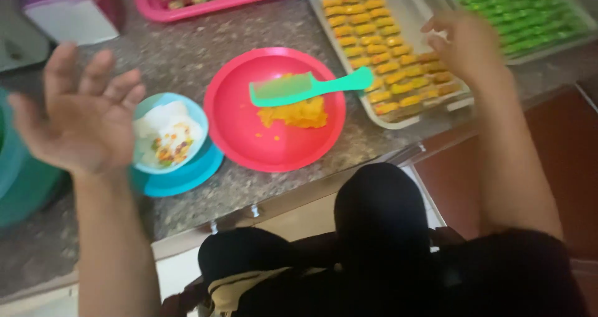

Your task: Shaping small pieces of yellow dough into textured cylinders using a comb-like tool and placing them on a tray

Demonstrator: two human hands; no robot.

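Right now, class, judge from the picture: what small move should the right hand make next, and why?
Probably lower the right hand to set or straighten a piece in the tray of orange pieces. It hovers above the right end of the rows, fingers curled, nothing visibly held. The left hand is open and empty, and the green comb lies untouched on the red plate over orange dough.

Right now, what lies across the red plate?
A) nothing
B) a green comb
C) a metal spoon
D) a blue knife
B: a green comb rests across the red plate, its teeth over the orange dough; neither hand touches it.
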